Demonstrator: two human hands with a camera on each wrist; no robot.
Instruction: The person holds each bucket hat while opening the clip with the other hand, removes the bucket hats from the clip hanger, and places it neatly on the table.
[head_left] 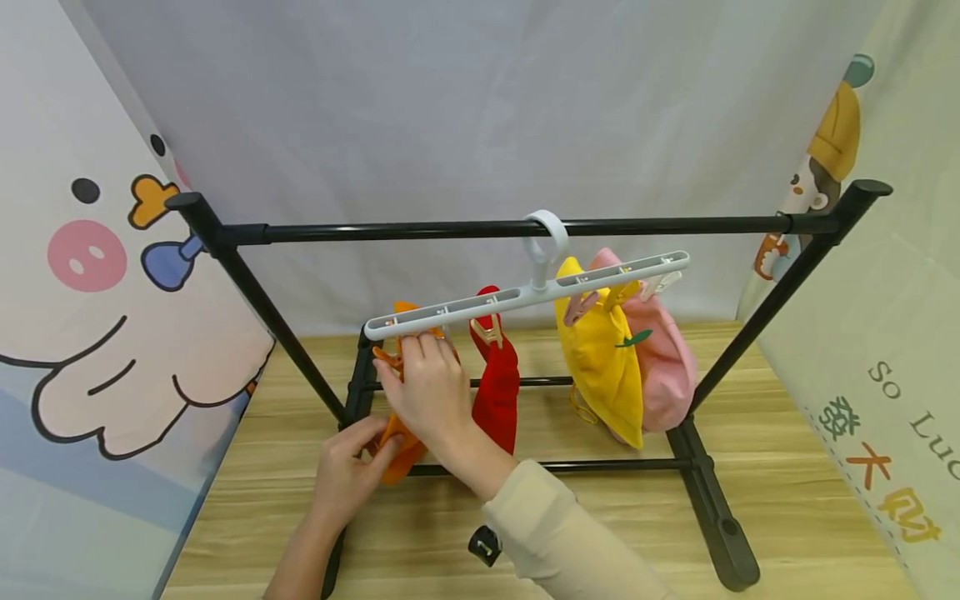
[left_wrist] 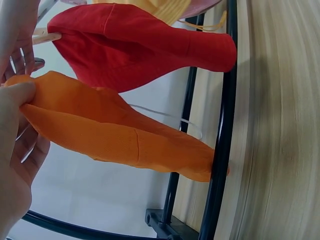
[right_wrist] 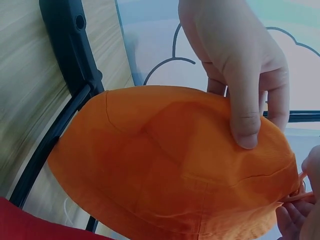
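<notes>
- Two holds noted. Left hand (head_left: 347, 468), nearest: thumb on one face of the cloth, fingers behind, pinching the orange hat (right_wrist: 160, 155) near its edge.
- Orange hat position: below the left end of the white hanger (head_left: 537, 292), lower part near the rack's front lower bar (head_left: 615, 464); contact with the bar cannot be told.
- Handling (judged): light, soft woven cloth with stitched seams; likely folds and sags from wherever it is held. Matte surface, so little slip expected; not fragile.
- Where to hold (judged): flat pinch on the edge just beside the fastening spot, second pinch lower to damp swing.
- Right hand (head_left: 431, 387), farther up: fingers curled, pinching a small orange piece (right_wrist: 295, 197), apparently a peg, at the hat's upper end. Whether it bites the cloth: cannot tell.
- Beside it, red hat (head_left: 497, 392) hangs from a wood-coloured peg (head_left: 487, 332).
- Farther right, yellow hat (head_left: 600, 350) overlaps pink hat (head_left: 667, 367); both hang.
- Hanger slants in the head view, hooked over the black top rail (head_left: 412, 231).
</notes>
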